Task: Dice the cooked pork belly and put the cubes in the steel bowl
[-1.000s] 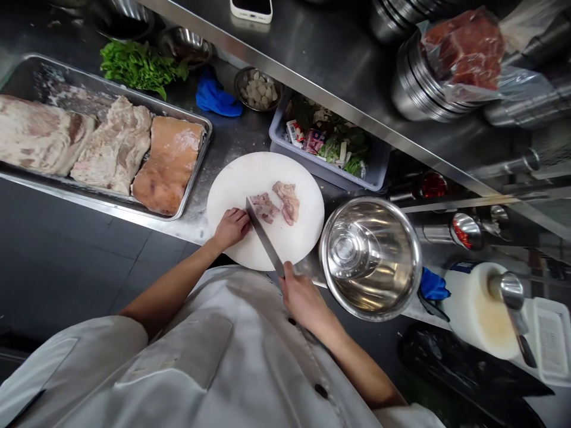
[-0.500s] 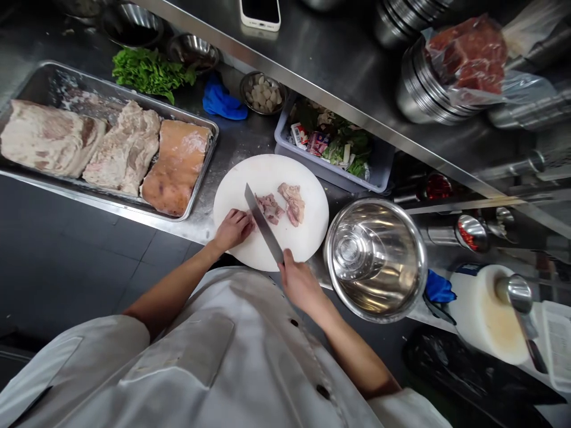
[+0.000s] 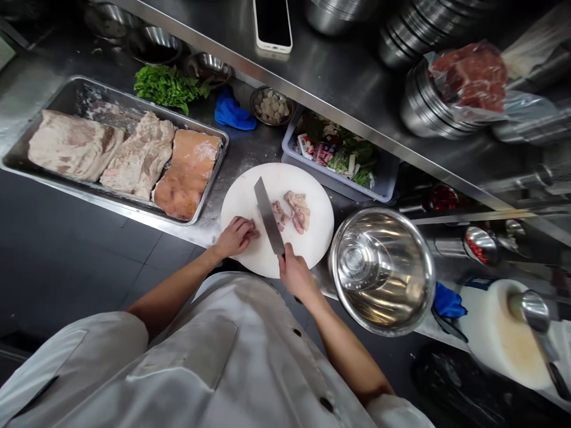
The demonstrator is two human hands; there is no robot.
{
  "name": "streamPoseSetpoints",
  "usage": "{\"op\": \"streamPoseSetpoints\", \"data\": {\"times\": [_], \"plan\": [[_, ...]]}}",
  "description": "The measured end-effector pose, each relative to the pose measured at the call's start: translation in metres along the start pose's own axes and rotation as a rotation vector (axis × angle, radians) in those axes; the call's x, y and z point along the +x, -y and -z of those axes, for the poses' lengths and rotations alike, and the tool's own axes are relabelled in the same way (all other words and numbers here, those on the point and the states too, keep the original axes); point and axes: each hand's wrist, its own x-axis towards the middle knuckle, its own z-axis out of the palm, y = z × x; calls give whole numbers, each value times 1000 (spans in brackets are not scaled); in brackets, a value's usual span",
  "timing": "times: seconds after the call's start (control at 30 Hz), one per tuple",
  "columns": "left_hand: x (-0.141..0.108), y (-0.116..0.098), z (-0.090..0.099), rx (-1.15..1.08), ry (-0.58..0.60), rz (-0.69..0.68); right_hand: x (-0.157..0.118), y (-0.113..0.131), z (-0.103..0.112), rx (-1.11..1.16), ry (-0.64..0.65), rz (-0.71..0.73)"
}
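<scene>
On the round white cutting board [image 3: 245,187], my left hand [image 3: 234,236] presses its curled fingers on a small piece of meat [image 3: 254,230] at the left side. My right hand [image 3: 296,273] grips the handle of a wide-bladed knife [image 3: 269,219], whose blade slants up and left over the board. Just right of the blade lies some cut meat [image 3: 280,215], partly hidden by it. Farther right is a larger, paler piece of meat [image 3: 298,210], touched by neither hand.
A metal tray [image 3: 196,219] with large slabs of meat stands at the left. Beyond the board are leafy greens [image 3: 169,86], a blue cloth [image 3: 232,112] and a scrap bin [image 3: 382,193]. A big steel bowl [image 3: 379,270] sits at the right, below a metal shelf [image 3: 312,74].
The knife blade has shifted right relative to the meat, and a gap now shows between it and my left hand. The whole view has moved slightly.
</scene>
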Motion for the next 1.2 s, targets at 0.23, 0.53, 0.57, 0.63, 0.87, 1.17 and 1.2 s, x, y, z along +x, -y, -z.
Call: {"op": "streamPoseSetpoints", "data": {"times": [0.23,0.53,0.57,0.63,0.87,1.17,1.2], "plan": [[-3,7,-7,35,45,-5,-75,-6,-4,-9,194,26],[-3,1,-10,-46,17,77,56,25,-23,87,-26,68],[-6,1,-9,-83,-16,107,55,17,-21,110,-46,78],[-12,6,2,-142,-117,215,34,-6,-18,137,-98,74],[61,43,93,14,-308,362,-72,-59,-32,26,39,163],[220,-48,-36,42,578,-413,-40,-32,-54,130,95,140],[226,-50,-50,45,614,-424,-37,-31,-55,154,87,143]]}}
